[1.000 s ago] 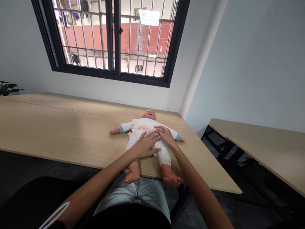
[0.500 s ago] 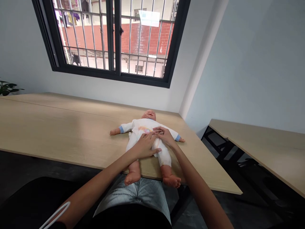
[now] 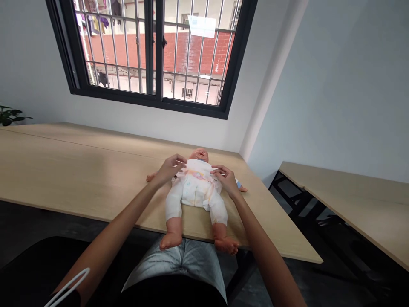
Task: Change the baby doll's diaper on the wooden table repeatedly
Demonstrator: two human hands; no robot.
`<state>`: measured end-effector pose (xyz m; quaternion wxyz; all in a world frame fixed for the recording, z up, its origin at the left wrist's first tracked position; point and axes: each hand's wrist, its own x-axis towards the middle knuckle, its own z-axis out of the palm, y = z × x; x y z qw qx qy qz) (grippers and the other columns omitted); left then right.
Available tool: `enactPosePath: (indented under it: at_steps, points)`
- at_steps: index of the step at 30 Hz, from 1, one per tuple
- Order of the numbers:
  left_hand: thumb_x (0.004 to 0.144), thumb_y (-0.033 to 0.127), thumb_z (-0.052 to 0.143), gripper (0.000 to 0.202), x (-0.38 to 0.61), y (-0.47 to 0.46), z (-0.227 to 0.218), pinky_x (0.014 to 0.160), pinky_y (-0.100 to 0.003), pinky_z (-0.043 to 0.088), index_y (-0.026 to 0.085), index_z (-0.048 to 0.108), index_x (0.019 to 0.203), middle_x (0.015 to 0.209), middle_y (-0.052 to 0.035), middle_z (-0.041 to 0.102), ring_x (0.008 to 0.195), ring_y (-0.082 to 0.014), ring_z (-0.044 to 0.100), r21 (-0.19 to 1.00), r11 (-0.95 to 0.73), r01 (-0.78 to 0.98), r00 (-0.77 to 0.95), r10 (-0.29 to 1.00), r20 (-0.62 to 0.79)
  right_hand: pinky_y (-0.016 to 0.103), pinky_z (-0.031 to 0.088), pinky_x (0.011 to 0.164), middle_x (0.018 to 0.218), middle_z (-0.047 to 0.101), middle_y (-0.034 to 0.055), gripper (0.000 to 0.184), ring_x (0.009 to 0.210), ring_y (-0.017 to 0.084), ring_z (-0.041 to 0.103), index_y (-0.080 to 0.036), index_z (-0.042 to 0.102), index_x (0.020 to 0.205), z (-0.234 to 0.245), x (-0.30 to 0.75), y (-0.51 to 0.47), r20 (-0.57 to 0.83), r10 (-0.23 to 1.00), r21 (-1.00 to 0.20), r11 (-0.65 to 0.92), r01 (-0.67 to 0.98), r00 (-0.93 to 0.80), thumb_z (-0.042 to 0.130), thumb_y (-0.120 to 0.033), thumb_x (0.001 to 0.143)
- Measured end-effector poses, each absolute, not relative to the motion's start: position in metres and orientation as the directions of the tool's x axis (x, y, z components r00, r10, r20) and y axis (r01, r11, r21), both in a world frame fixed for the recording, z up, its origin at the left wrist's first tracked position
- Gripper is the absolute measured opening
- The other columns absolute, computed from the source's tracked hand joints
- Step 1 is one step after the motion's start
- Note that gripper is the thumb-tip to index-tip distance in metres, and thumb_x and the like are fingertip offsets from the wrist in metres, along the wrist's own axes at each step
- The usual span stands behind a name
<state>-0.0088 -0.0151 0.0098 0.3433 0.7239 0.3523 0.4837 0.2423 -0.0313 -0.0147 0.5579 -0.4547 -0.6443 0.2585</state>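
A baby doll [image 3: 199, 154] lies on its back on the wooden table, head toward the window and feet over the near edge. It wears white clothing with blue cuffs. A white diaper [image 3: 195, 191] with a coloured print at the waist is around its hips. My left hand [image 3: 172, 169] is at the left side of the doll's chest, fingers curved and apart. On the opposite side, my right hand [image 3: 225, 176] has bent, parted fingers close to the doll's clothing. Whether the fingertips touch the cloth is unclear. The hands partly hide the doll's arms.
The wooden table [image 3: 96, 170] extends to the left along the wall below a barred window [image 3: 156, 99]. Another table [image 3: 351, 187] stands at the right across a gap. Plant leaves [image 3: 11, 115] show at the far left.
My left hand has moved from the doll's hip up and left to its chest, uncovering the diaper front. My right hand has shifted slightly right, and the doll's legs have moved a little left.
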Motion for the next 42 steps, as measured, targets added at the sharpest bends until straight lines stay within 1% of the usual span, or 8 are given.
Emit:
enactPosePath:
  at_steps: [1, 5, 9, 13, 16, 22, 32, 42]
  points:
    - [0.075, 0.039, 0.053, 0.026, -0.021, -0.007, 0.009, 0.07, -0.028, 0.047, 0.017, 0.055, 0.089, 0.095, -0.0067, 0.063, 0.085, -0.0183, 0.061, 0.806, -0.498, 0.32, 0.299, 0.86, 0.414, 0.029, 0.046, 0.075, 0.086, 0.069, 0.0063, 0.03, 0.084, 0.017, 0.063, -0.016, 0.065, 0.097, -0.015, 0.242, -0.03, 0.489, 0.871, -0.841, 0.455, 0.293, 0.053, 0.053, -0.025, 0.07]
    - [0.053, 0.02, 0.065, 0.016, -0.05, 0.014, -0.009, 0.063, -0.027, 0.042, 0.016, 0.06, 0.068, 0.068, -0.0018, 0.063, 0.066, -0.0177, 0.056, 0.766, -0.436, 0.473, 0.418, 0.876, 0.24, 0.03, 0.046, 0.075, 0.086, 0.069, 0.0073, 0.028, 0.085, 0.019, 0.062, -0.016, 0.064, 0.091, -0.017, 0.241, -0.028, 0.47, 0.874, -0.858, 0.42, 0.295, 0.123, 0.053, -0.027, 0.068]
    - [0.049, 0.011, 0.06, 0.021, -0.038, 0.027, -0.033, 0.073, -0.03, 0.044, 0.017, 0.064, 0.069, 0.072, -0.0034, 0.067, 0.075, -0.0222, 0.059, 0.767, -0.423, 0.482, 0.49, 0.856, 0.164, 0.031, 0.046, 0.079, 0.085, 0.068, 0.0072, 0.029, 0.085, 0.018, 0.062, -0.016, 0.063, 0.092, -0.019, 0.237, -0.031, 0.445, 0.89, -0.883, 0.416, 0.219, 0.102, 0.057, -0.029, 0.067]
    - [0.058, 0.015, 0.056, 0.019, -0.023, 0.038, -0.043, 0.089, -0.032, 0.042, 0.018, 0.064, 0.075, 0.097, -0.0073, 0.07, 0.098, -0.0245, 0.059, 0.826, -0.404, 0.392, 0.541, 0.828, 0.148, 0.03, 0.045, 0.081, 0.087, 0.068, 0.0066, 0.032, 0.085, 0.017, 0.061, -0.016, 0.063, 0.095, -0.023, 0.229, -0.034, 0.344, 0.939, -0.925, 0.337, 0.176, 0.005, 0.062, -0.032, 0.066]
    - [0.058, 0.017, 0.061, 0.02, -0.023, 0.037, -0.043, 0.089, -0.032, 0.044, 0.017, 0.064, 0.077, 0.096, -0.0078, 0.07, 0.099, -0.0249, 0.059, 0.889, -0.342, 0.303, 0.595, 0.797, 0.104, 0.029, 0.045, 0.078, 0.089, 0.067, 0.006, 0.034, 0.083, 0.016, 0.059, -0.017, 0.063, 0.093, -0.029, 0.226, -0.031, 0.315, 0.949, -0.934, 0.312, 0.175, -0.006, 0.066, -0.035, 0.065]
    - [0.064, 0.021, 0.066, 0.042, -0.022, 0.021, -0.043, 0.089, -0.031, 0.047, 0.019, 0.058, 0.105, 0.108, -0.0071, 0.066, 0.098, -0.0194, 0.061, 0.988, -0.151, 0.024, 0.668, 0.738, 0.096, 0.028, 0.045, 0.075, 0.087, 0.067, 0.0051, 0.033, 0.082, 0.016, 0.059, -0.016, 0.065, 0.09, -0.04, 0.233, -0.019, 0.272, 0.96, -0.957, 0.264, 0.118, 0.063, 0.066, -0.037, 0.064]
    - [0.056, 0.013, 0.076, 0.038, -0.029, 0.025, -0.039, 0.065, -0.023, 0.047, 0.016, 0.059, 0.09, 0.078, 0.0002, 0.064, 0.067, -0.0106, 0.059, 0.982, 0.091, -0.163, 0.605, 0.796, 0.027, 0.025, 0.042, 0.068, 0.083, 0.066, 0.0038, 0.034, 0.077, 0.014, 0.057, -0.016, 0.065, 0.093, -0.044, 0.238, -0.014, 0.261, 0.964, -0.953, 0.25, 0.173, 0.044, 0.064, -0.037, 0.066]
    - [0.059, 0.026, 0.075, 0.026, -0.033, 0.041, -0.038, 0.053, -0.021, 0.042, 0.013, 0.059, 0.074, 0.06, 0.0023, 0.058, 0.052, -0.0077, 0.05, 0.921, 0.061, -0.385, 0.384, 0.918, 0.1, 0.027, 0.043, 0.074, 0.086, 0.066, 0.0046, 0.035, 0.08, 0.015, 0.057, -0.015, 0.064, 0.091, -0.04, 0.232, -0.021, 0.276, 0.961, -0.946, 0.265, 0.186, 0.034, 0.065, -0.038, 0.064]
